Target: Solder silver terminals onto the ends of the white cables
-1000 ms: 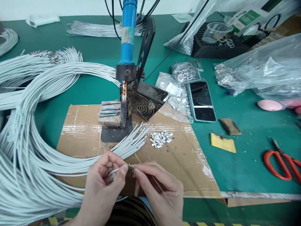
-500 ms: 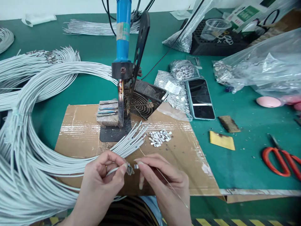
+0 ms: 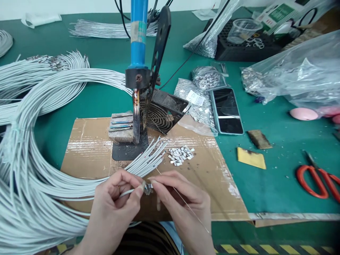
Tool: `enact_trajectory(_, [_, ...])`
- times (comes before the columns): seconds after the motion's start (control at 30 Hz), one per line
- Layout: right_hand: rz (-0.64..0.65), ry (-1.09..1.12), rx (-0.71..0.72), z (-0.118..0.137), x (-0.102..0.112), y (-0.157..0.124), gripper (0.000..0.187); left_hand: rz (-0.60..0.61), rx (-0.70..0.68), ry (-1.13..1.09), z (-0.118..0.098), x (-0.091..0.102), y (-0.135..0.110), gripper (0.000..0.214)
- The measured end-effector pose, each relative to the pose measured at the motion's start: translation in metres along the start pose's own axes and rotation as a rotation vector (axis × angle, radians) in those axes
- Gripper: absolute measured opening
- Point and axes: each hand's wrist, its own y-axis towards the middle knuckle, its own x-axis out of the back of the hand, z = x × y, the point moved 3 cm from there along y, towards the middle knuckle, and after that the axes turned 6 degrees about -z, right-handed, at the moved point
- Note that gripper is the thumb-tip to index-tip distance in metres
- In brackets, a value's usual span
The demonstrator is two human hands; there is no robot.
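My left hand (image 3: 114, 203) is closed, pinching the end of a white cable (image 3: 125, 193) together with a small grey metal part (image 3: 147, 190) at its tip. Between the thumb and forefinger of my right hand (image 3: 182, 202) is a small white-and-silver connector piece (image 3: 150, 186), its edge at the metal part. A thin solder wire (image 3: 191, 209) also runs through my right hand, its far end pointing toward the cable ends. Beyond my hands lie a bundle of white cables (image 3: 145, 161) with stripped tips and a pile of small connector pieces (image 3: 181, 155) on the cardboard (image 3: 87, 141).
A blue-handled soldering iron (image 3: 138, 53) hangs tip-down on a stand in front of me, beside a small black fan (image 3: 159, 115). Coiled cables (image 3: 29, 141) fill the left. To the right are a phone (image 3: 227, 110), a yellow sponge (image 3: 251, 158) and red scissors (image 3: 312, 181).
My right hand has moved slightly left, bringing the small connector piece up against the metal part at the cable end. My left hand has barely moved.
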Motion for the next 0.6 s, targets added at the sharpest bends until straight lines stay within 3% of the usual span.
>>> enact_trajectory(0.43, [0.091,-0.015,0.013,-0.0009,0.0018,0.0027,0.016,0.001,-0.012,-0.003,0.0014,-0.0001,0.0001,0.014])
enact_trajectory(0.6, [0.059,-0.046,0.068,-0.0012,0.0023,0.0012,0.02,0.005,-0.02,-0.014,0.0018,-0.0006,0.0003,0.014])
